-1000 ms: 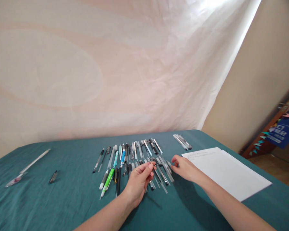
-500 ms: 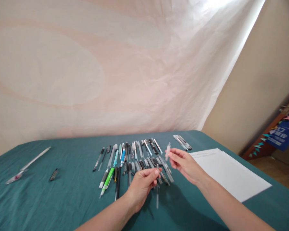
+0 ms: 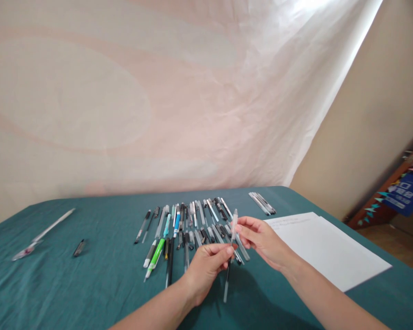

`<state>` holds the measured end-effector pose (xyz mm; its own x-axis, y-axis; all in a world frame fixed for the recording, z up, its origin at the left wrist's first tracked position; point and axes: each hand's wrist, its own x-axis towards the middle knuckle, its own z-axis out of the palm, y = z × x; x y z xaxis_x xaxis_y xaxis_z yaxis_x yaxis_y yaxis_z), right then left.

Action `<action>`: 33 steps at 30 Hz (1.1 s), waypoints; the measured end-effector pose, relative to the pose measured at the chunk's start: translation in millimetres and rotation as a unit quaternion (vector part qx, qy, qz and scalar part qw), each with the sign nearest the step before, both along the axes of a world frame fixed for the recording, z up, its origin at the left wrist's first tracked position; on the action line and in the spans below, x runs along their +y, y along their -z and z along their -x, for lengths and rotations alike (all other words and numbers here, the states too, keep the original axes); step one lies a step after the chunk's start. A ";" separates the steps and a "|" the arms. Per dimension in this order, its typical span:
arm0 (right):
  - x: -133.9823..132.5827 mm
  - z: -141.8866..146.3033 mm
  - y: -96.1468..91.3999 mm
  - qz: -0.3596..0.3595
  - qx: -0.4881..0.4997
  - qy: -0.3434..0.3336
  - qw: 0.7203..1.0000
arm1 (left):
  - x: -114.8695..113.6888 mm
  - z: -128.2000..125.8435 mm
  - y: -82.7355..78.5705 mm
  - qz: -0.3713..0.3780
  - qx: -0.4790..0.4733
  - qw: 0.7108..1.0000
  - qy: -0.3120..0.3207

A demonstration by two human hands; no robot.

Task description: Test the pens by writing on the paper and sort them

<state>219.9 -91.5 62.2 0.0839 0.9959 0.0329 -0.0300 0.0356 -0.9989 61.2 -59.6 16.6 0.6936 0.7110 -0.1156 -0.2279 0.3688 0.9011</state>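
Between the thumb and fingers of my left hand is a thin pen refill, dark in the middle with a pale clear lower end, pointing down. My right hand pinches a short, whitish see-through pen barrel piece, held upright. Its lower end is right at the top of the refill; whether the refill tip is inside it I cannot tell. Behind and left of my hands, many pens lie in rough rows, among them a green pen, a blue and white pen and a black pen.
White paper sheets lie at the right. Behind them is a small bundle of clear refills. On the left of the green cloth rest a long white stick-like item in clear wrap and a short dark cap-like piece.
My right hand has moved left and slightly down, bringing the barrel piece from beside the refill to its upper end. My left hand still holds the refill, now tilted a little.
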 end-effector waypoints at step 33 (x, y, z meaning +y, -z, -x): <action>-8.2 -4.2 -7.7 0.023 -0.037 0.041 0.998 | 1.6 1.0 -5.3 0.098 -0.047 0.994 -0.008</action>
